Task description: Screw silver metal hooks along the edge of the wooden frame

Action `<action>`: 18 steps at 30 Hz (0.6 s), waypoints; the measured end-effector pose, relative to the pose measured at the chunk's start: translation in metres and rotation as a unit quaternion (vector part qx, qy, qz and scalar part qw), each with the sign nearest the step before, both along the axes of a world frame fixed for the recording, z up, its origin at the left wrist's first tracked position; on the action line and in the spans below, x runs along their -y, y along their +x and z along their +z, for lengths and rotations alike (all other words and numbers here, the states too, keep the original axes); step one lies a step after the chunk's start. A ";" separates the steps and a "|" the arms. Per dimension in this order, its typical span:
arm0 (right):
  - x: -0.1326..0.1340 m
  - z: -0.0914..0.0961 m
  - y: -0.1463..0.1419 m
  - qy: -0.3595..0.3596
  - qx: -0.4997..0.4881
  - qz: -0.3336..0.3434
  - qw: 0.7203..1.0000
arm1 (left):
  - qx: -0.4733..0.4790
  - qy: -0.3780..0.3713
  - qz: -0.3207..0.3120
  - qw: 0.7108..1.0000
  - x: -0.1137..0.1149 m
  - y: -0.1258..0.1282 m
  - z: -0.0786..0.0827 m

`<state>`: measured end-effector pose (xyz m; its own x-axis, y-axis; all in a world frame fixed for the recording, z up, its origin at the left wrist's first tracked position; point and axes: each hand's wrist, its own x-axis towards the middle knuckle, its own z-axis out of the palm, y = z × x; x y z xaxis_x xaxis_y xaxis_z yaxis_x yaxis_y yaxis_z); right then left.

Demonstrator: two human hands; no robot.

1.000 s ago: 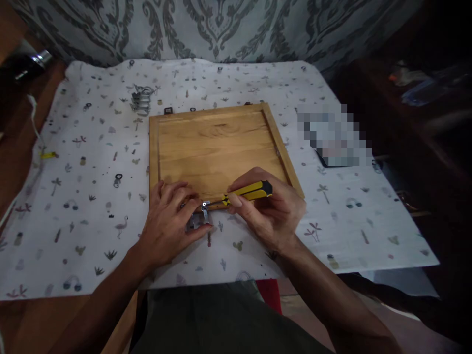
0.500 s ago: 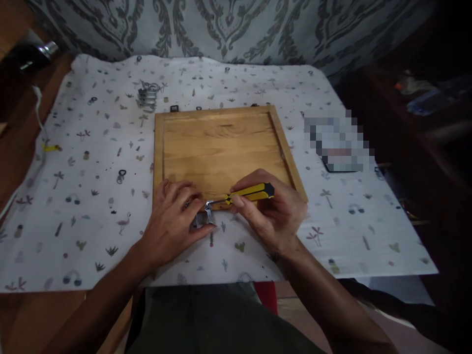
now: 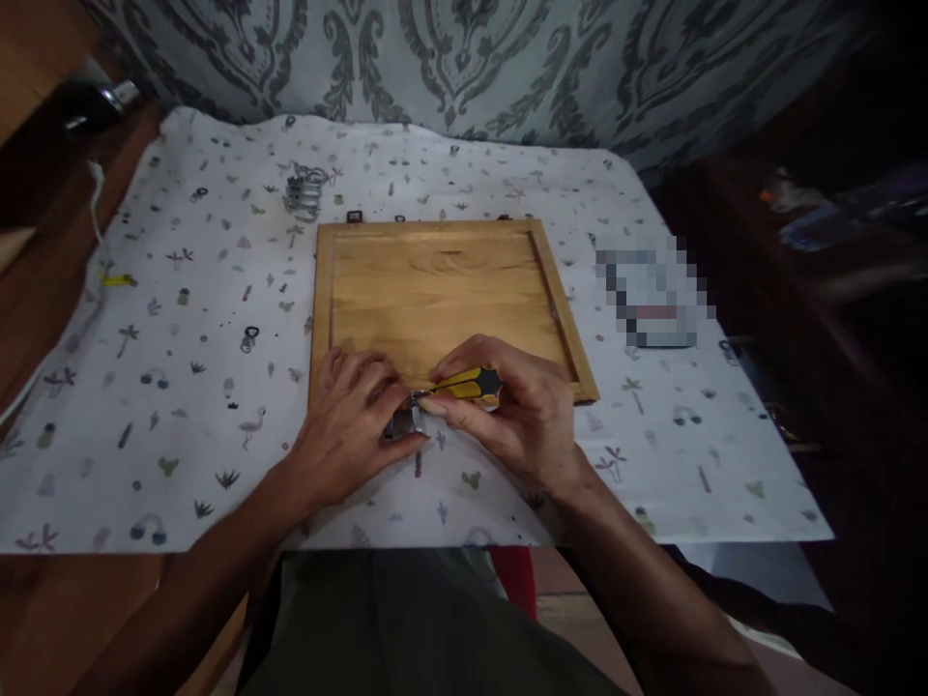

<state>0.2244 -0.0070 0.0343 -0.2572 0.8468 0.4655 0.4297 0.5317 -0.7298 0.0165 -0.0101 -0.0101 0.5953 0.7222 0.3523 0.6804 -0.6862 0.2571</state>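
Note:
A square wooden tray-like panel [image 3: 442,290] lies flat on a patterned white cloth [image 3: 166,387]. My left hand [image 3: 355,430] is closed on a small metal bracket [image 3: 403,422] at the panel's near edge. My right hand [image 3: 507,411] grips a yellow-and-black screwdriver [image 3: 464,384], whose tip meets the bracket. The fingers of both hands nearly touch over the bracket, which is mostly hidden.
A pile of metal brackets [image 3: 303,190] lies at the back left of the cloth. A single small fitting [image 3: 249,338] sits left of the panel. A blurred object [image 3: 652,295] lies to the right. A patterned curtain [image 3: 464,58] hangs behind the table.
My right hand has slid left along the screwdriver toward the bracket, covering more of the handle. The camera has shifted slightly; the left hand stays on the bracket.

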 end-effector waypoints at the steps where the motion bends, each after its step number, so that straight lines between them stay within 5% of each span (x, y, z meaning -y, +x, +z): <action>1: 0.000 0.001 0.000 -0.025 -0.015 0.005 1.000 | -0.002 0.003 -0.001 1.000 0.000 0.000 0.000; 10: -0.003 0.009 0.008 -0.060 -0.026 0.116 0.991 | 0.006 0.001 -0.003 1.000 -0.001 0.000 0.000; 18: -0.005 -0.005 -0.002 0.026 0.015 0.000 1.000 | 0.005 0.002 0.000 1.000 -0.001 0.000 -0.002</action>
